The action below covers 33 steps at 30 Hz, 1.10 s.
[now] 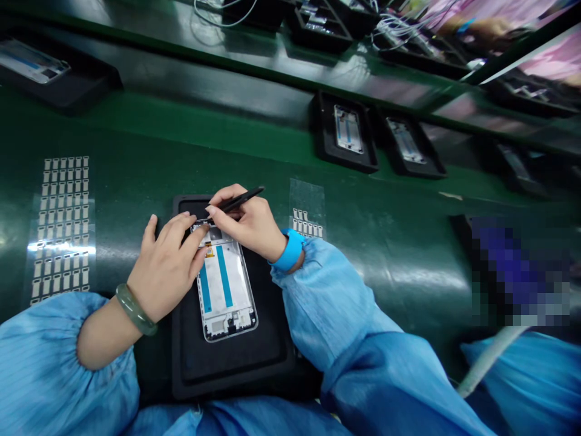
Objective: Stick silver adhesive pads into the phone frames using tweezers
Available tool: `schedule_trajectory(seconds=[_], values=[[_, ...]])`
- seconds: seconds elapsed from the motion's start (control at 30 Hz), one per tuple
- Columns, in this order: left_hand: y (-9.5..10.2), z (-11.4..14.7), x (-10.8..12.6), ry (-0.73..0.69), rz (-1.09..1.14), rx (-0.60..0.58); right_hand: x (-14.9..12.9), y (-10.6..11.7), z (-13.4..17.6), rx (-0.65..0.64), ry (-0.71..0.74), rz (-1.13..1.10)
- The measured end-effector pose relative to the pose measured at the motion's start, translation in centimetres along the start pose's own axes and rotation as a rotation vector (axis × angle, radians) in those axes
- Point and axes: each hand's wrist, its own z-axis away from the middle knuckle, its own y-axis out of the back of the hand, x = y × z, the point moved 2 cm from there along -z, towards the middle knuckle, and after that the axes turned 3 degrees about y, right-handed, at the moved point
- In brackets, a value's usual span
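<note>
A phone frame point(238, 284) with two blue strips lies in a black foam tray point(272, 339) in front of me. My left hand point(170, 263) rests over the frame's upper left, its fingers apart and some fingertips touching the top edge. Pinched in my right hand point(254, 224) is a slim black pen-shaped tool point(247, 197), slanting up to the right. The tool's tip is down near the frame's top edge; my fingers partly hide it. Fingers also cover part of the frame's upper left corner.
A clear sheet of small pale stickers point(63, 230) lies at left, a smaller sheet point(308, 221) at right. Trays with phone frames stand behind: one tray point(86, 85) at far left, another tray point(370, 157) right of centre. Cables point(394, 27) and a person's pink clothing appear at the back.
</note>
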Motion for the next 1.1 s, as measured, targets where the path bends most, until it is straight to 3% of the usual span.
schedule_trajectory(seconds=[0.2, 0.43, 1.1], values=[[-0.02, 0.00, -0.01, -0.002, 0.002, 0.005, -0.40, -0.04, -0.03, -0.033, -0.004, 0.023], [0.10, -0.05, 0.01, 0.002, 0.011, 0.001, -0.69, 0.17, 0.12, 0.051, 0.034, 0.031], [0.05, -0.10, -0.09, -0.006, 0.051, 0.007, -0.61, 0.27, 0.42, -0.012, 0.118, 0.150]])
